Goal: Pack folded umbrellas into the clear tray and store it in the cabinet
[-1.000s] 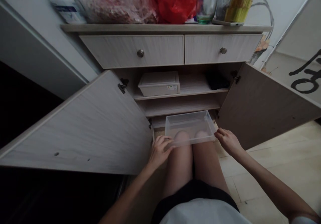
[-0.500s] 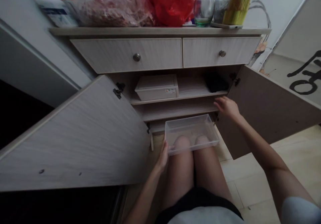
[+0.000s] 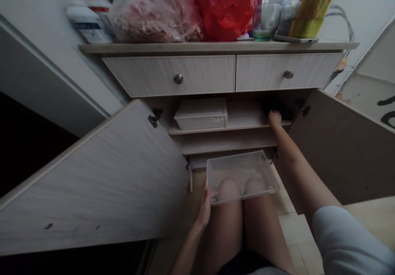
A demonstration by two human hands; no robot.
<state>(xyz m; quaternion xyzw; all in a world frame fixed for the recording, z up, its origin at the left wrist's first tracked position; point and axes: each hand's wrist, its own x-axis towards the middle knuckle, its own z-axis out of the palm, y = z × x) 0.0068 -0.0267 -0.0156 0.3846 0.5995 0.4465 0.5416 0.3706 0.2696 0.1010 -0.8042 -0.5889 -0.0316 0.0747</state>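
- While the head view shows one person at an open cabinet, the left hand [image 3: 204, 212] holds a clear, rectangular, open-topped plastic tray [image 3: 238, 171] by its near left corner.
- Head view, tray: located above the bare knees [image 3: 254, 186], which show through its base; they appear to bear its weight, which would explain why one hand suffices.
- Head view, right hand [image 3: 274, 118]: extended into the cabinet, touching a soft-looking black item [image 3: 285, 109] at the right end of the pale wooden upper shelf [image 3: 243, 115]. Fingers are partly lost in shadow; whether they grip it cannot be told.
- Head view, same shelf: a white, rectangular, lidded plastic box [image 3: 201, 114] stands at the left, apart from the black item, untouched.
- Head view, access: the pale wood-grain left door [image 3: 101, 192] and the shaded wooden right door [image 3: 342, 151] stand swung outward, evidently giving the arm room.
- Head view, cabinet top: a bright red plastic bag [image 3: 228, 14] sits beside a clear drinking glass [image 3: 267, 20].
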